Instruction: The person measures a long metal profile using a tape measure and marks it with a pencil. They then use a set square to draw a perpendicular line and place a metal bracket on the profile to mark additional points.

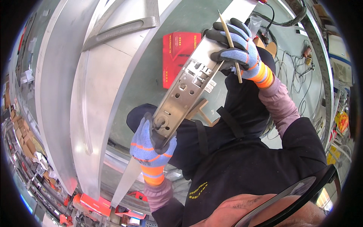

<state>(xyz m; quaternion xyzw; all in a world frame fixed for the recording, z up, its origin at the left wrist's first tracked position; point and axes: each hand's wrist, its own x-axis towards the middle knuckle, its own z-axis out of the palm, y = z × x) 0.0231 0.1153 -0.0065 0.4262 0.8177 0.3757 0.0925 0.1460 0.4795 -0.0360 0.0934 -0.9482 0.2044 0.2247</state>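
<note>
A silver mortise lock (pixel 177 99) with round holes and a cut-out mechanism lies slantwise between my hands, above my lap. My left hand (pixel 152 142), in a blue, orange and black work glove, is wrapped round its lower end. My right hand (pixel 240 51), gloved alike, grips the upper end of the lock. A thin, pale wooden pencil (pixel 229 39) is also held in the right hand's fingers, its point upward. The right palm's contact with the metal is hidden. Small white tags (pixel 210 86) stick out beside the lock's edge.
A red box (pixel 177 47) lies on the green floor beyond the lock. To the left, long silver metal panels (pixel 100 81) carry a metal triangular square (pixel 124 32). Loose cables (pixel 293 72) spread over the floor at right. Red tool cases (pixel 92 204) stand at lower left.
</note>
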